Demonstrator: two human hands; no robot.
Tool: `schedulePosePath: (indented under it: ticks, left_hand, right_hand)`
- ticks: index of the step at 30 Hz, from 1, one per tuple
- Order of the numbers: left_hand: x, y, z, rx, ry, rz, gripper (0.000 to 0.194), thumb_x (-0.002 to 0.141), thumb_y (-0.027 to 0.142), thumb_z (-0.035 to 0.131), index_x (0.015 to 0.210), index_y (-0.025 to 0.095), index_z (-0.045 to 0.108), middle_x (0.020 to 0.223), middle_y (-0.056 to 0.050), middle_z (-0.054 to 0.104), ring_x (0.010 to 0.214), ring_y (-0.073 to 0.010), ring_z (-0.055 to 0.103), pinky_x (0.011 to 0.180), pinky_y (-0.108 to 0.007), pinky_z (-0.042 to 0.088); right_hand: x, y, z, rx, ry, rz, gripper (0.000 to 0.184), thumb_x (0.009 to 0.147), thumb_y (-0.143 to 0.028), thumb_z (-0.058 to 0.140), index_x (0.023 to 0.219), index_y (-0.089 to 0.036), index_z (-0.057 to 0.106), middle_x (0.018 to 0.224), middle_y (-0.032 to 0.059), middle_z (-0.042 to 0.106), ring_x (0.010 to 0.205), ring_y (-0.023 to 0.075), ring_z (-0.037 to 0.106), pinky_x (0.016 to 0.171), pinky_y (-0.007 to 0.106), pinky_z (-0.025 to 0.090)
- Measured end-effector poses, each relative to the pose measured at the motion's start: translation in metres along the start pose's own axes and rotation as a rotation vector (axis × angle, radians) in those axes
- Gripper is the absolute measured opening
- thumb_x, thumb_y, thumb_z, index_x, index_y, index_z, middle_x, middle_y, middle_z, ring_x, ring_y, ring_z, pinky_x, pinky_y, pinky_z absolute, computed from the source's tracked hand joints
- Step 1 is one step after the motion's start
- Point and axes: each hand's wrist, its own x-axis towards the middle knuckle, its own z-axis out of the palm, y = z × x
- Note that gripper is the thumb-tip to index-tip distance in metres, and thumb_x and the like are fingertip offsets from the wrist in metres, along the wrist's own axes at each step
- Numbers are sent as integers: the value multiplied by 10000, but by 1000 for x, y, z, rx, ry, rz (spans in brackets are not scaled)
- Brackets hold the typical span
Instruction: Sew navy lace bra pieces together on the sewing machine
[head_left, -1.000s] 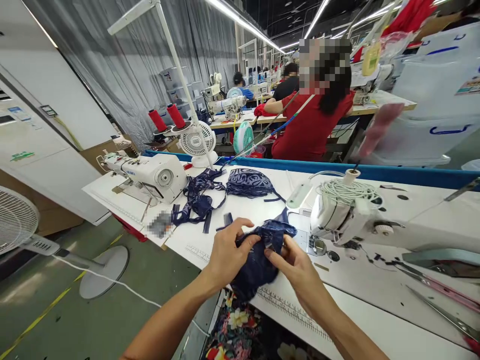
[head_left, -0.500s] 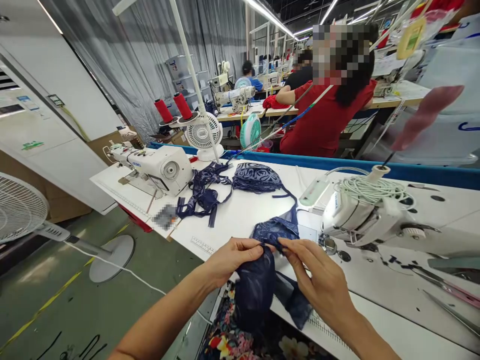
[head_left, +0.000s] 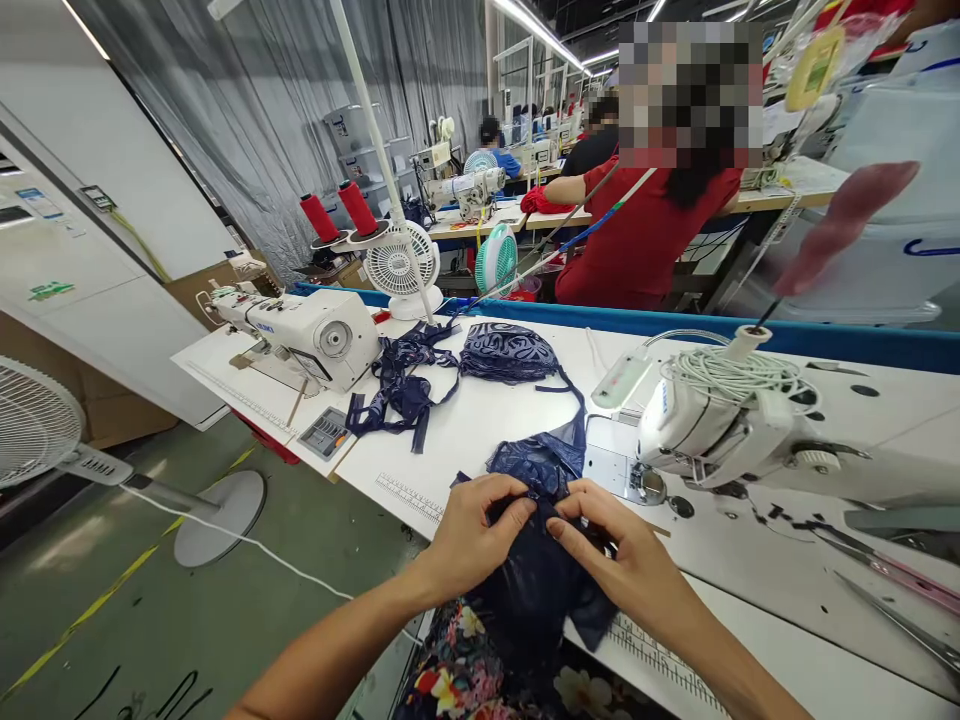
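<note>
A navy bra (head_left: 525, 585) hangs over the table's front edge, partly on the floral-clothed lap, with its lacy upper part on the white tabletop. My left hand (head_left: 484, 525) pinches its middle between thumb and fingers. Close beside it, my right hand (head_left: 604, 535) pinches the same fabric, the fingertips of both hands nearly meeting. The exact spot they grip is partly hidden by the fingers. A strap runs from the bra back toward a stack of patterned navy cups (head_left: 508, 352). To the right of my right hand is a white sewing machine (head_left: 697, 430).
More navy bra pieces (head_left: 405, 385) lie left of the stack, near a second sewing machine (head_left: 300, 330) and a calculator (head_left: 326, 433). Scissors (head_left: 892, 570) rest at the right. A small white fan (head_left: 403, 268) and red thread cones (head_left: 356, 208) stand behind. A co-worker in red (head_left: 637, 235) sits ahead.
Both hands have drawn closer together on the bra and turned inward, the right moving slightly left and down. The hanging fabric has shifted right and bunched. The camera view has moved slightly.
</note>
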Motion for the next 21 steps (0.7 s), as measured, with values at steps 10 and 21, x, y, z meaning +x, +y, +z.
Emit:
schedulePosePath:
  ticks: [10,21]
  left_hand:
    - [4,-8,-2,387,72,410,207,942,205,536,1118,237,641,865,-19,613,742,-117,597,652,-220,485]
    - [7,-21,5,314,-55,490,199,968,131,397,967,195,586,832,-33,633,771,-137,589,715,-250,497]
  right_hand:
    - [-5,8,3,-54,82,-34,199,886,-374,584,751,-231,553,815,8,592,692,150,553,596,266,438]
    - [-8,13,-1,268,111,191,268,855,-488,630,901,-225,650,831,30,679,738,171,631,654,279,521]
